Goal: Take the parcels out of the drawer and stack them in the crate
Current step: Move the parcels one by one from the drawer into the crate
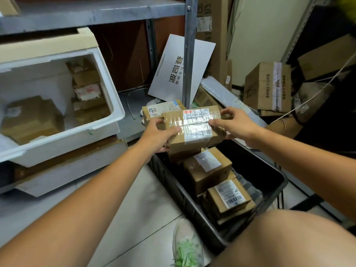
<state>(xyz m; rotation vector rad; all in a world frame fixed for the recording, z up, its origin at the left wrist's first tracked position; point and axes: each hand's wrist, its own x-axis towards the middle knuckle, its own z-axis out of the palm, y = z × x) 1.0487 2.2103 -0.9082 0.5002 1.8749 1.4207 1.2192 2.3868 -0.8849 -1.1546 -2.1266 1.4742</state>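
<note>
A taped brown cardboard parcel (194, 126) with white shipping labels hangs over the far end of the black crate (273, 170). My left hand (159, 135) grips its left end, thumb on top. Its right end is gripped by my right hand (237, 122). A second parcel (161, 110) with handwriting sits just behind it. Inside the crate lie two labelled parcels, one in the middle (208, 170) and one nearer me (229, 197). The white drawer (107, 114) stands pulled out at the left, holding a big brown parcel (32, 118) and several smaller ones (88, 93).
A metal shelf upright (189, 54) rises behind the parcel, a white sign (181, 70) leaning against it. Cardboard boxes (267, 87) pile up at the back right. My shoe (187, 245) and knee (289, 239) are close to the crate's near end on the tiled floor.
</note>
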